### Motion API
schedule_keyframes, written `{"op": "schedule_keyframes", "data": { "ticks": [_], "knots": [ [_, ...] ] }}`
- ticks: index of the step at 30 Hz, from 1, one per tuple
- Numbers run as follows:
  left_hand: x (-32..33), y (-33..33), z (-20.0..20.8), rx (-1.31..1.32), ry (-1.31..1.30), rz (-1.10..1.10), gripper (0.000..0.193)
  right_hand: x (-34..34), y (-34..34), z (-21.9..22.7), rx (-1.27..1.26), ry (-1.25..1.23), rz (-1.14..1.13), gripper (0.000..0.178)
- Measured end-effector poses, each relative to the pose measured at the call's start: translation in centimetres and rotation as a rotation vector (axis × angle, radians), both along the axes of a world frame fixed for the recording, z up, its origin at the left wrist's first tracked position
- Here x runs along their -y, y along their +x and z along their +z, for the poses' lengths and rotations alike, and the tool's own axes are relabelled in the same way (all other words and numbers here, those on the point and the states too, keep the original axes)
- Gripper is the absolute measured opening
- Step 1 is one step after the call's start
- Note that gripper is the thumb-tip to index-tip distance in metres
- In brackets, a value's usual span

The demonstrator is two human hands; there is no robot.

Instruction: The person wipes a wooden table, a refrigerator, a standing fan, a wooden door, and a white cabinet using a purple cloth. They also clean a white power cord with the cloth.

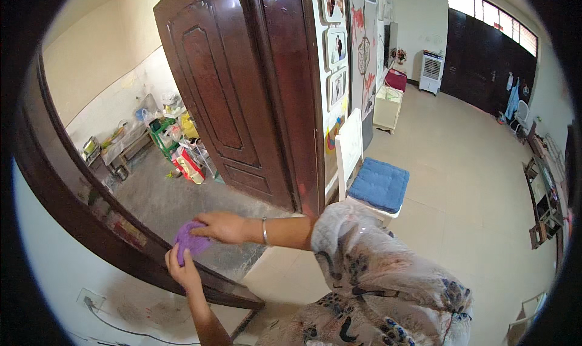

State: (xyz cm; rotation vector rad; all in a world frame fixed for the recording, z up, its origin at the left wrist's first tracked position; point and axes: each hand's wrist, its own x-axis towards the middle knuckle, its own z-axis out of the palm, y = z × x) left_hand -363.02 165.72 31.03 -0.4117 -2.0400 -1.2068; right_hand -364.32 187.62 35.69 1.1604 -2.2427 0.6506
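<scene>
A bunched purple cloth (193,241) is between my two hands, against or just in front of the dark brown door frame (148,241). My left hand (183,269) grips its lower side, with fingers curled over the cloth near the frame's edge. From the right, my right hand (223,226) presses its fingers into the upper part of the cloth. A silver bracelet (265,231) circles my right wrist, below a loose patterned sleeve (364,255). Whether the cloth touches the frame's face is hard to tell.
An open brown wooden door (224,97) stands beyond my hands. Through the doorway, bags and a green rack (162,141) stand on a grey floor. A white chair with a blue cushion (380,184) is at the right. A socket with a cable (91,300) sits low on the left wall.
</scene>
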Motion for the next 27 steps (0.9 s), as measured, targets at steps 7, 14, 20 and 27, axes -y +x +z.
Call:
{"op": "schedule_keyframes", "data": {
  "ticks": [7, 14, 20, 27],
  "knots": [
    [-16.4, -0.4, 2.0, 0.021, -0.089, -0.220, 0.021, -17.9, 2.7, 0.3, -0.040, -0.003, -0.125, 0.046],
    [-29.2, -3.8, 2.7, -0.032, -0.184, -0.393, 0.022, -30.9, 1.0, -1.3, -0.118, -0.065, -0.244, 0.048],
    [-37.3, -10.5, 4.7, -0.218, -0.183, -0.553, 0.023, -38.7, -1.9, 0.9, -0.148, -0.027, -0.414, 0.055],
    [-46.6, -16.8, 11.9, -0.430, -0.132, -0.663, 0.024, -46.8, -6.5, 8.8, -0.424, -0.064, -0.437, 0.049]
  ]
}}
